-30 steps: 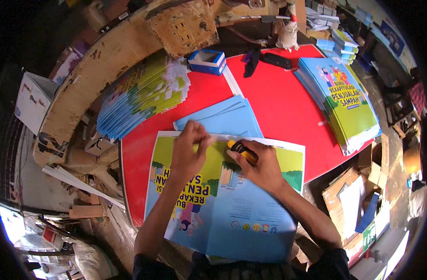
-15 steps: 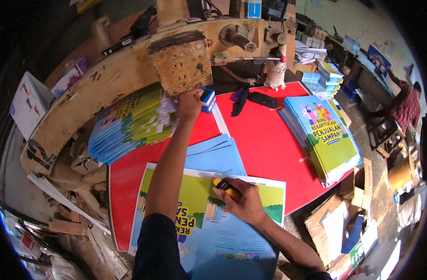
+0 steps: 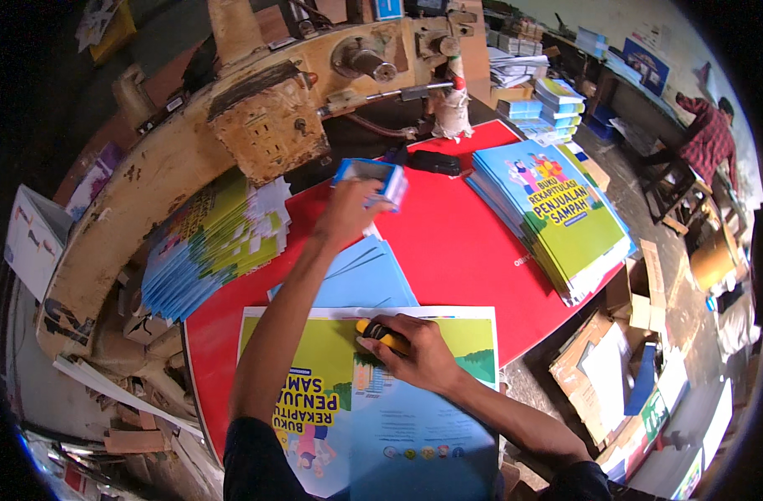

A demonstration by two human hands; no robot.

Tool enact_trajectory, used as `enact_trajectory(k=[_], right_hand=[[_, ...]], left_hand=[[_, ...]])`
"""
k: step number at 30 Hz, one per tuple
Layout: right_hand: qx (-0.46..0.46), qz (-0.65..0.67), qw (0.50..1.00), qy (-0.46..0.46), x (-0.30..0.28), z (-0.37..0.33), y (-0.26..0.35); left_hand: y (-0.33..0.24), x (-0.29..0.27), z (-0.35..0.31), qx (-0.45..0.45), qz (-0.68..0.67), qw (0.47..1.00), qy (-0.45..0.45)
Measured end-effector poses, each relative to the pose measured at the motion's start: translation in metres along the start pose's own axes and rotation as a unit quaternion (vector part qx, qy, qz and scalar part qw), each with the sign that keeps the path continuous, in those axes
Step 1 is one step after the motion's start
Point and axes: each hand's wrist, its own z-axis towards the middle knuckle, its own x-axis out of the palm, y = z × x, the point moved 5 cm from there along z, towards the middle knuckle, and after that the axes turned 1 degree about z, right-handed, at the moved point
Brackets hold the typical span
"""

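My left hand (image 3: 348, 209) reaches over the far part of the red table and grips a small blue-and-white box (image 3: 368, 171), whose upper side looks open like a tray. What the box contains is hard to make out. My right hand (image 3: 419, 351) is closed around a yellow-and-black hand tool (image 3: 383, 334), its exact kind partly hidden by the fingers. That hand rests on a printed cover sheet (image 3: 432, 409) in green and blue, which lies upside down to me at the near edge. Beyond the sheet lie light blue sheets (image 3: 361, 280), partly beneath my left forearm.
A fanned stack of printed covers (image 3: 223, 242) lies left, under a worn beige machine (image 3: 269, 125). On the right of the red table (image 3: 448, 259) stands a booklet stack (image 3: 565, 217). A black pouch (image 3: 434, 162) lies behind. Cardboard boxes (image 3: 590, 384) sit lower right; a person (image 3: 707, 146) is far right.
My left hand has come from beside the machine onto the box and shifted it to the right. My right hand stays on the cover sheet with the tool. The view has shifted slightly.
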Motion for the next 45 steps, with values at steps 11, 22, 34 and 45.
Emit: enact_trajectory(k=[11, 22, 34, 45], right_hand=[[-0.011, -0.016, 1.0, -0.003, 0.004, 0.003, 0.005], [0.065, 0.007, 0.993, 0.102, -0.016, 0.031, -0.02], [-0.034, -0.095, 0.989, 0.107, -0.036, -0.009, 0.041], [-0.056, -0.227, 0.94, 0.249, -0.004, -0.061, 0.051]], left_hand=[[-0.111, -0.011, -0.053, 0.053, 0.016, 0.998, -0.013], [-0.169, -0.072, -0.299, -0.044, 0.038, 0.967, 0.249], [-0.156, -0.043, -0.304, -0.089, 0.167, 0.968, 0.164], [-0.141, -0.046, -0.303, -0.1, 0.096, 0.981, 0.139]])
